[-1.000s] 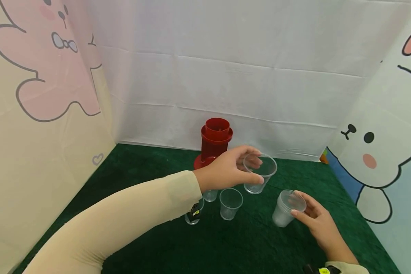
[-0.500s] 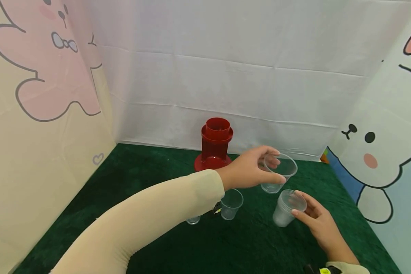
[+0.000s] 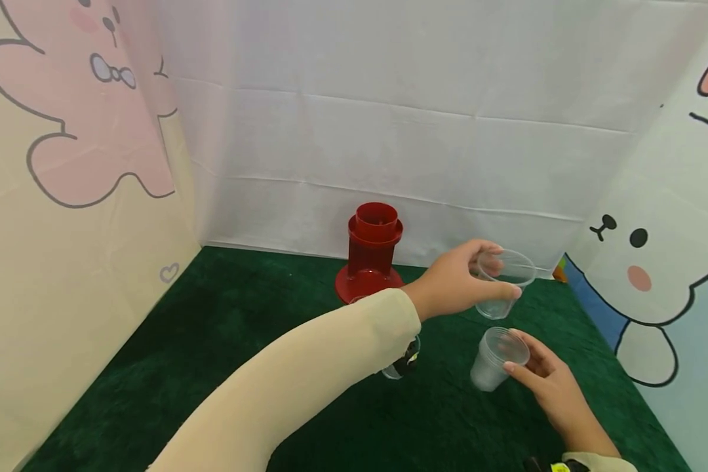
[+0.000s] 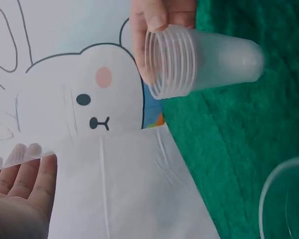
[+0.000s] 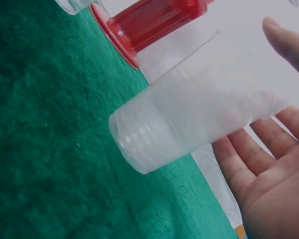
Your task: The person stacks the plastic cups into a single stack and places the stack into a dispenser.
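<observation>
My left hand [image 3: 457,282] grips a clear plastic cup [image 3: 498,307], thumb on one side and fingers on the other. That cup is raised above the table, just behind and above a stack of nested clear plastic cups [image 3: 486,367]. Around the stack's rim curve the thumb and fingers of my right hand [image 3: 551,387]. The stack leans slightly, mouth up, toward the right hand. Several rims show in the left wrist view, where the stack [image 4: 222,57] lies sideways. The right wrist view shows the stack [image 5: 154,124] close, with the palm [image 5: 276,194] beside it.
A red cylindrical stand [image 3: 372,259] with a round base is at the back of the green cloth [image 3: 259,314]. Another clear cup [image 3: 391,372] stands mostly hidden behind my left sleeve [image 3: 330,360]. Cartoon-printed and white curtains [image 3: 436,164] border the table.
My left hand has carried the cup to the right, then slightly up, over behind the stack. The left sleeve now covers most of the standing cups. My right hand and the stack hardly move.
</observation>
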A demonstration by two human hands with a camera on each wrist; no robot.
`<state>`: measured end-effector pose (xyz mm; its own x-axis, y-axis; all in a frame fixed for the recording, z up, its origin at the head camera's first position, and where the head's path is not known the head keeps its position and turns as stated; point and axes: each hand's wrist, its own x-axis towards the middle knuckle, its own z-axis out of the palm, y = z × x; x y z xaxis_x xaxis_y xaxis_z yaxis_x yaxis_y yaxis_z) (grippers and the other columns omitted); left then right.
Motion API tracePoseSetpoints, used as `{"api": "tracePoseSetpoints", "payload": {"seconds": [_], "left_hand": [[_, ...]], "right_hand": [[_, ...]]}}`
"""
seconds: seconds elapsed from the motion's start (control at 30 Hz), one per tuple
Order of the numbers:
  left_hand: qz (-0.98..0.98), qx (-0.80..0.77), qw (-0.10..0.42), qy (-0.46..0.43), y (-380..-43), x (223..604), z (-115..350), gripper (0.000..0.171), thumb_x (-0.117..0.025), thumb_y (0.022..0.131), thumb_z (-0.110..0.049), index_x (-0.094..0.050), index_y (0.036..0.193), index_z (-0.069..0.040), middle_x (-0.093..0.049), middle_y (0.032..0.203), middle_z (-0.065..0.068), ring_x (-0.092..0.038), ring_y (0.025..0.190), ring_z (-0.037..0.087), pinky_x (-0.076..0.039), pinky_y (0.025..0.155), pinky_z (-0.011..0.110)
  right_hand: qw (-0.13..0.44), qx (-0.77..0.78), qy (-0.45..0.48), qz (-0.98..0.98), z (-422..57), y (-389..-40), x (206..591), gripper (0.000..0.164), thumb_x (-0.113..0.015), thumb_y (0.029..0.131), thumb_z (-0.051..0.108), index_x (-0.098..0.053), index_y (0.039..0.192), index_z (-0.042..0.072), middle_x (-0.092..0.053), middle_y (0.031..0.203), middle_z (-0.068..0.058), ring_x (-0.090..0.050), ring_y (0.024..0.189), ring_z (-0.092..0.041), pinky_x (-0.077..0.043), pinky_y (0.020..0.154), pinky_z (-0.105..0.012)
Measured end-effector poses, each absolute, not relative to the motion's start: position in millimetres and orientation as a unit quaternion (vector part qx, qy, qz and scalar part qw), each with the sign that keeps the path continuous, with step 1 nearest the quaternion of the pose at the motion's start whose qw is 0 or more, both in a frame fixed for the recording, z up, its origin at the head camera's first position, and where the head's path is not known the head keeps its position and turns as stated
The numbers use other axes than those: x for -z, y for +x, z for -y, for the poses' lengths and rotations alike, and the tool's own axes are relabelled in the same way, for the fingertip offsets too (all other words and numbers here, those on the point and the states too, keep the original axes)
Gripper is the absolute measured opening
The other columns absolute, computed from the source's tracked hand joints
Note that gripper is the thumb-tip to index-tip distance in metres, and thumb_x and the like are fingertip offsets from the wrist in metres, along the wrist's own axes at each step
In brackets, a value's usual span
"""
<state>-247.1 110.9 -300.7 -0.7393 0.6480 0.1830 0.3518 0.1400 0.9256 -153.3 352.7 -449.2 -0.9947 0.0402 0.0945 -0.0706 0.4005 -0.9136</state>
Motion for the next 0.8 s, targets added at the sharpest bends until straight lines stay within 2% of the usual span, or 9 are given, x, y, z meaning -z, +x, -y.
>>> {"api": "tracePoseSetpoints", "payload": {"seconds": [0.17, 0.4, 0.53, 0.6, 0.7, 0.8], "left_hand": [[-0.734, -0.586, 0.120, 0.321, -243.3, 309.7, -120.1, 0.061, -0.080, 0.092, -0.038, -0.052, 0.145, -0.027, -0.063, 0.123, -0.016, -0.058, 0.109, 0.001, -0.053, 0.089, 0.026], [-0.724, -0.609, 0.122, 0.300, -233.7, 320.0, -130.5, 0.061, -0.081, 0.091, -0.034, -0.053, 0.145, -0.028, -0.063, 0.125, -0.015, -0.058, 0.109, 0.001, -0.054, 0.088, 0.026], [-0.731, -0.607, 0.123, 0.288, -230.7, 322.3, -133.9, 0.063, -0.082, 0.090, -0.035, -0.052, 0.146, -0.028, -0.063, 0.126, -0.016, -0.059, 0.109, 0.002, -0.054, 0.087, 0.027], [-0.740, -0.597, 0.126, 0.284, -229.7, 324.4, -135.2, 0.064, -0.082, 0.090, -0.036, -0.052, 0.146, -0.029, -0.062, 0.128, -0.016, -0.059, 0.108, 0.002, -0.055, 0.087, 0.027], [-0.756, -0.578, 0.131, 0.277, -228.4, 329.9, -137.1, 0.064, -0.083, 0.088, -0.039, -0.053, 0.144, -0.032, -0.062, 0.130, -0.016, -0.058, 0.107, 0.003, -0.055, 0.086, 0.028], [-0.769, -0.562, 0.135, 0.273, -227.9, 338.3, -138.0, 0.063, -0.083, 0.088, -0.040, -0.053, 0.142, -0.033, -0.062, 0.131, -0.017, -0.058, 0.108, 0.003, -0.055, 0.086, 0.029]], "right_hand": [[0.048, -0.546, 0.004, 0.837, -353.5, -153.7, 450.5, 0.065, -0.066, 0.104, 0.024, -0.036, 0.159, 0.006, -0.053, 0.138, 0.017, -0.057, 0.112, 0.007, -0.052, 0.084, -0.018], [0.040, -0.539, -0.008, 0.841, -352.9, -153.1, 449.7, 0.068, -0.066, 0.104, 0.029, -0.034, 0.160, 0.009, -0.051, 0.147, 0.002, -0.055, 0.111, 0.009, -0.051, 0.084, -0.017], [0.038, -0.545, -0.010, 0.838, -352.7, -151.9, 450.5, 0.068, -0.066, 0.104, 0.028, -0.034, 0.160, 0.008, -0.052, 0.142, 0.011, -0.057, 0.110, 0.008, -0.051, 0.084, -0.017], [0.038, -0.543, -0.012, 0.839, -352.9, -151.3, 450.5, 0.069, -0.066, 0.104, 0.027, -0.033, 0.160, 0.006, -0.051, 0.141, 0.012, -0.058, 0.109, 0.007, -0.051, 0.084, -0.017], [0.035, -0.533, -0.017, 0.845, -353.0, -151.5, 450.2, 0.071, -0.065, 0.104, 0.028, -0.030, 0.161, 0.005, -0.050, 0.148, -0.003, -0.057, 0.107, 0.009, -0.051, 0.083, -0.017], [0.022, -0.524, -0.027, 0.851, -352.5, -152.5, 449.7, 0.075, -0.064, 0.104, 0.030, -0.025, 0.163, 0.004, -0.041, 0.156, -0.021, -0.052, 0.106, 0.013, -0.050, 0.082, -0.015]]}}
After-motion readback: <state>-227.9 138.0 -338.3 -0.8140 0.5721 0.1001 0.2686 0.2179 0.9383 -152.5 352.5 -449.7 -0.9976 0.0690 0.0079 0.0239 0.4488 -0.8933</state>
